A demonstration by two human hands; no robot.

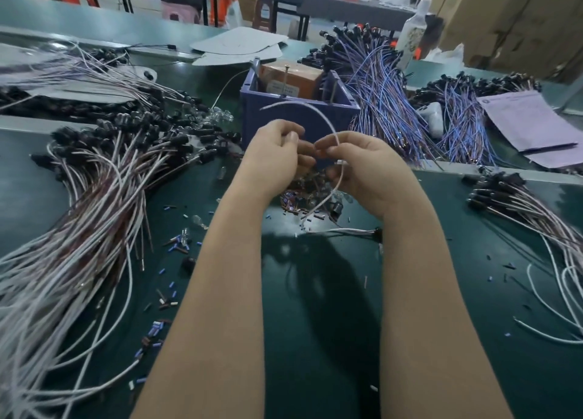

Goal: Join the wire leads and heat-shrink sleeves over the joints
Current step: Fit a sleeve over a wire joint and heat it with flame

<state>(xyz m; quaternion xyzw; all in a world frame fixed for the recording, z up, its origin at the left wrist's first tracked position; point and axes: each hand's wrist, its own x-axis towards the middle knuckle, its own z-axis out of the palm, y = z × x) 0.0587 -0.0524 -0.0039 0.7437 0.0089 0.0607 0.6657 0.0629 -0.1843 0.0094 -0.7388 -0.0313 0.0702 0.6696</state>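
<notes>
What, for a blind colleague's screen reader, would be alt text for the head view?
The right hand pinches a white wire arcing upward over a green mat; the left hand curls beside it. Bundled white leads, blue leads and a blue bin surround them.

A white wire lead (315,109) arches up then hangs down, with perhaps a pale sleeve (342,162) midway.

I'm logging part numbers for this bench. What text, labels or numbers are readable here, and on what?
Nothing can be read.
Paper sheet at right: a round stamp and printed lines, too blurred.
Label on the brown box in the blue bin: too blurred.
Bottle at the back: patterned wrap, no legible words.
</notes>
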